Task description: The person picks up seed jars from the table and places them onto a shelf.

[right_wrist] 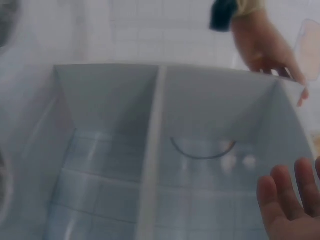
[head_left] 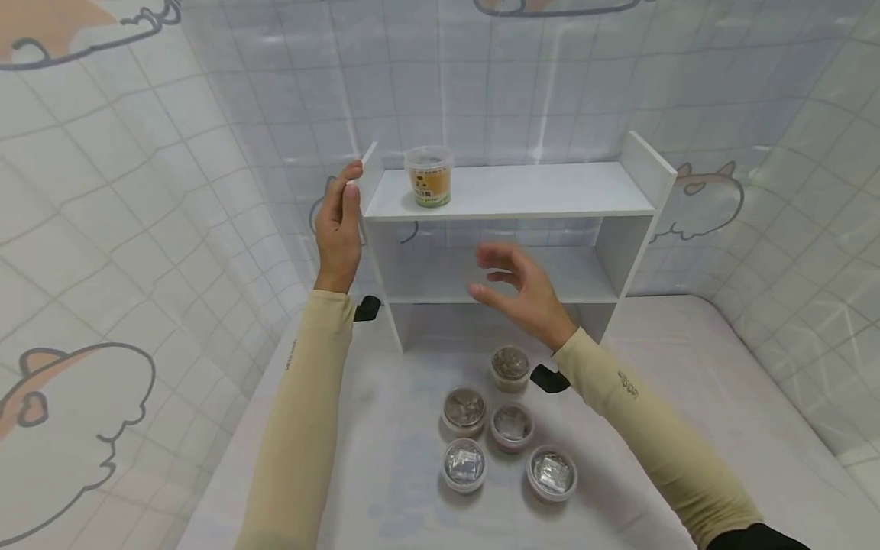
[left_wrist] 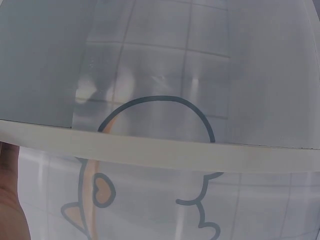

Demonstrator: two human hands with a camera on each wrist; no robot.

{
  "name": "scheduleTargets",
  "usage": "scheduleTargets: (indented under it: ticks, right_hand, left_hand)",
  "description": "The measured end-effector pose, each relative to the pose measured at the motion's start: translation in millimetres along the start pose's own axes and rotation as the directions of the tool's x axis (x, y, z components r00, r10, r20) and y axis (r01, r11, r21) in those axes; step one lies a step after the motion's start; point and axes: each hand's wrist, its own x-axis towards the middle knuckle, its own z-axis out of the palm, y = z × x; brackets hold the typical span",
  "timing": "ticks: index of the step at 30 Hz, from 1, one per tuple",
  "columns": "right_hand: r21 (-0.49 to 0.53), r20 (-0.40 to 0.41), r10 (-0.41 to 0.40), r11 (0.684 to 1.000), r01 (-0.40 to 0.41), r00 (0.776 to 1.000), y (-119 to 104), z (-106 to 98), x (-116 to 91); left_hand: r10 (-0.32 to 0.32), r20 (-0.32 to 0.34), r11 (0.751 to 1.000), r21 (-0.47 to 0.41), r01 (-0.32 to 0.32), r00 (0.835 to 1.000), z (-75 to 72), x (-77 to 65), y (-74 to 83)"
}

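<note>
A small white shelf unit (head_left: 509,191) with raised side panels stands on the table. At its upper left side, my left hand (head_left: 338,237) holds the side panel, the fingers reaching over its edge. In the left wrist view only a sliver of that hand (left_wrist: 11,200) shows beside the white shelf edge (left_wrist: 165,155). On the top board, near the left end, sits a clear lidded tub (head_left: 430,179) with a yellow-and-green label. My right hand (head_left: 525,294) hovers before the middle shelf, holding nothing, its fingers loosely bent and apart from the thumb.
Several round clear-lidded tubs stand on the white tabletop in front of the shelf, among them a rear tub (head_left: 511,367) and a front right tub (head_left: 552,473). Sheeting with a grid and cartoon animals (head_left: 76,428) surrounds the table at the back and sides.
</note>
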Motion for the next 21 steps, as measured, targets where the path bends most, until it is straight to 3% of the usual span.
scheduleTargets:
  ticks: [21]
  right_hand:
    - [-0.065,0.032,0.135,0.989,-0.133,0.99,54,-10,-47]
  left_hand:
    - [-0.007,-0.008,1.0,-0.016,0.007,1.0,2.4,0.4,1.6]
